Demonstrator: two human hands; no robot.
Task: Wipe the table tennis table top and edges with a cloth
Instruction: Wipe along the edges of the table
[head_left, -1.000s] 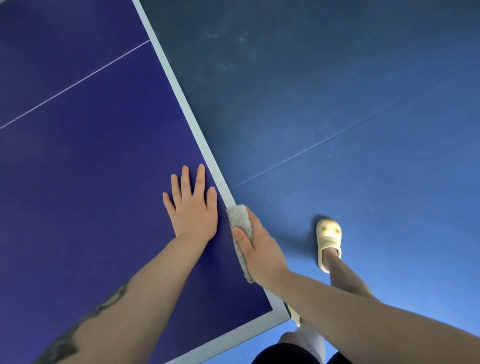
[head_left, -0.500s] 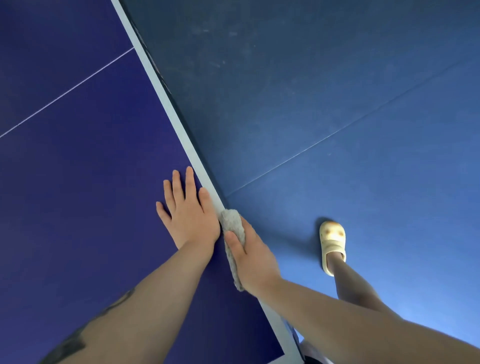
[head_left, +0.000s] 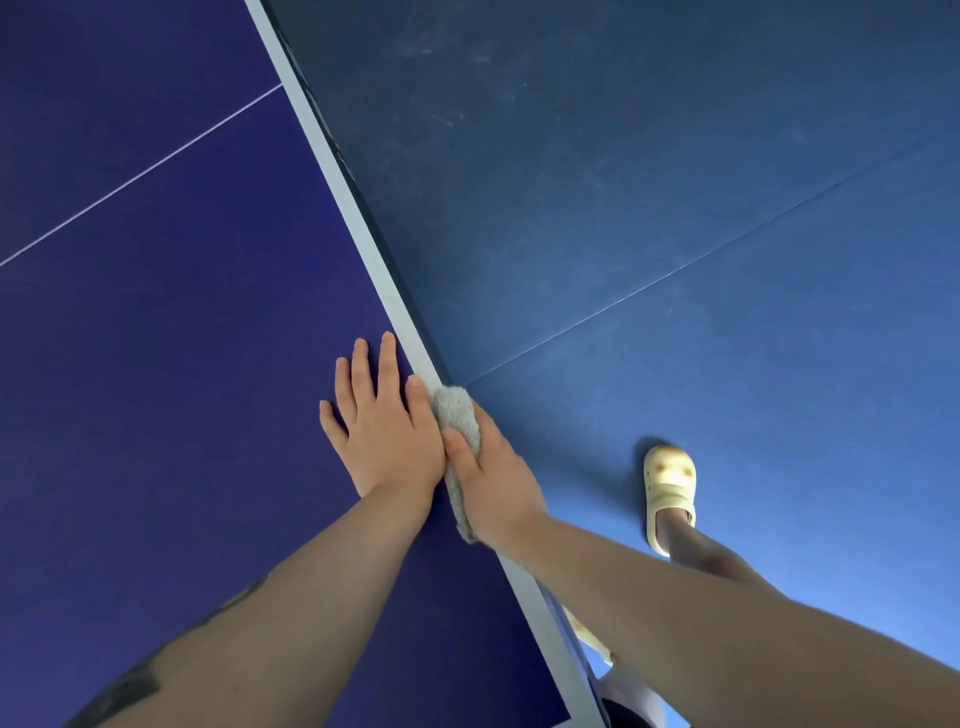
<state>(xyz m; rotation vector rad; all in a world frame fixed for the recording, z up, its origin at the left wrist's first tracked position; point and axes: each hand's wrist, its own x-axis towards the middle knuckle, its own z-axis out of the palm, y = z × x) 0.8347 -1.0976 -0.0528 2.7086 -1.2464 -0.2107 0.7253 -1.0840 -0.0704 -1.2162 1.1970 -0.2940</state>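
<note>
The dark blue table tennis table (head_left: 156, 364) fills the left half of the head view, with a white border line (head_left: 358, 218) along its right edge. A grey fluffy cloth (head_left: 457, 415) is folded over that edge. My right hand (head_left: 493, 478) grips the cloth, thumb on top and fingers down the side of the table. My left hand (head_left: 384, 426) lies flat on the table top, fingers straight, right beside the cloth and touching my right thumb.
Blue sports flooring (head_left: 675, 208) with thin seam lines lies to the right of the table. My foot in a pale yellow clog (head_left: 670, 493) stands on the floor near the edge; a second clog (head_left: 589, 639) shows partly under the table's edge.
My right hand has slid the cloth further along the table's right edge, away from the near corner. My left hand now touches it, and the corner has left the view.
</note>
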